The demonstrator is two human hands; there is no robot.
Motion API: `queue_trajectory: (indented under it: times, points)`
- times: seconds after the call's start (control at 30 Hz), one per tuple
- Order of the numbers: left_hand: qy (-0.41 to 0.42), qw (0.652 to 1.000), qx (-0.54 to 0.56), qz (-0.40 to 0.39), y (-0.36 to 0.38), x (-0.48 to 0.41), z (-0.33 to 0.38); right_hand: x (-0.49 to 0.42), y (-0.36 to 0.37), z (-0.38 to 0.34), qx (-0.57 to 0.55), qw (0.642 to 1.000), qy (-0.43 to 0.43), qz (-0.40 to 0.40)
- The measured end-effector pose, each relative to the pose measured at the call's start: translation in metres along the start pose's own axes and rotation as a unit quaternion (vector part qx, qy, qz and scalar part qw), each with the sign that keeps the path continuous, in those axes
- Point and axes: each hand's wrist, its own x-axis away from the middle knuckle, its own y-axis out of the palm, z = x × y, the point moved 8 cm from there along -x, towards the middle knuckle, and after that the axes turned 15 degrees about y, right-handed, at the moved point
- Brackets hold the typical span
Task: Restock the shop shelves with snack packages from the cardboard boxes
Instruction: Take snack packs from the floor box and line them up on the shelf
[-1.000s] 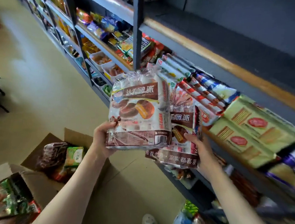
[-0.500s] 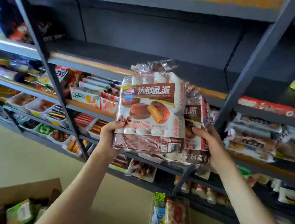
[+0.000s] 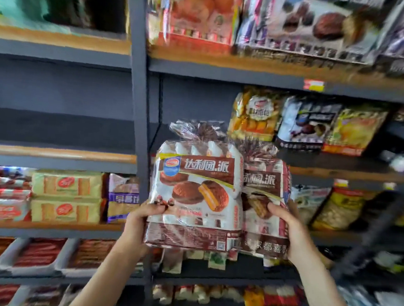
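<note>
While both hands are raised in front of the shelving, each carries a bag of chocolate pies. The left hand pinches the lower left edge of the front chocolate pie bag, thumb on its face and fingers curled behind. The right hand is closed on the lower right side of the second chocolate pie bag, which sits just behind and to the right of the first, the two overlapping and probably touching. Both bags are held upright in the air, level with the empty stretch of middle shelf behind them.

These bags look light but bulky: thin, glossy film around many small wrapped cakes, gathered into a crimped tuft at the top. I judge the film slippery and the cakes soft enough to crush, so a hold low on the sides, supporting the base, seems safer than squeezing the middle.

Further right on that shelf stand other snack bags, among them a yellow pastry bag. Lower left, white trays hold rows of red-wrapped snacks; their exact kind is too blurred to tell.
</note>
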Motion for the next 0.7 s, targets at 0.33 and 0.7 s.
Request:
queue_trajectory:
  times: [0.33,0.7]
  points:
    - [-0.033,0.995,0.015,-0.095,0.124,-0.087,-0.062,-0.036,-0.123,-0.087,-0.089,0.989,-0.069,0.098]
    - [0.011,0.998,0.048,-0.040,0.193,-0.170,-0.101,-0.109,-0.193,-0.193,-0.127,0.984,-0.093,0.089]
